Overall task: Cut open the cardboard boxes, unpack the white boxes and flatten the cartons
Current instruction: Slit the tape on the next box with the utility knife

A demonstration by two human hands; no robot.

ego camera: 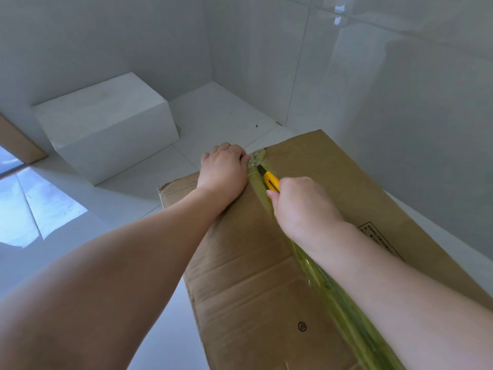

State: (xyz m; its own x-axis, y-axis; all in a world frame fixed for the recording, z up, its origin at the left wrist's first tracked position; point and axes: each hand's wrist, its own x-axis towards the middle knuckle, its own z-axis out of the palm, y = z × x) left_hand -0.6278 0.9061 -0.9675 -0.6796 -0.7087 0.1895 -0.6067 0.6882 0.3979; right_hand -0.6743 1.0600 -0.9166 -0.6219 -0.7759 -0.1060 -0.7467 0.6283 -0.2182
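A large brown cardboard box (266,276) lies flat-topped on a pale tiled floor (149,182), running from the 6 o'clock edge of the view up toward 12 o'clock, where its far end stops just past centre. A strip of yellowish clear tape (344,313) covers the centre seam along the whole length of the top, from the far edge down to 5 o'clock.

The right hand (304,206), just right of centre, is closed in a fist round the handle of a yellow knife (270,181). The knife points toward 11 o'clock along the seam, its dark tip set on the tape close to the far edge of the box. Whether the blade has pierced the tape cannot be told.

The left hand (224,166), at 12 o'clock from centre and just left of the knife, rests palm-down on the top of the box at its far edge. Its fingers are bent over that edge, beside the crumpled end of the tape. The two hands are near each other but apart.

A white box (106,124) stands on the floor at 10 o'clock, well apart from the cardboard box and against a grey wall (373,76). A printed label (378,239) shows on the right flap at 3 o'clock, partly covered by the right forearm.
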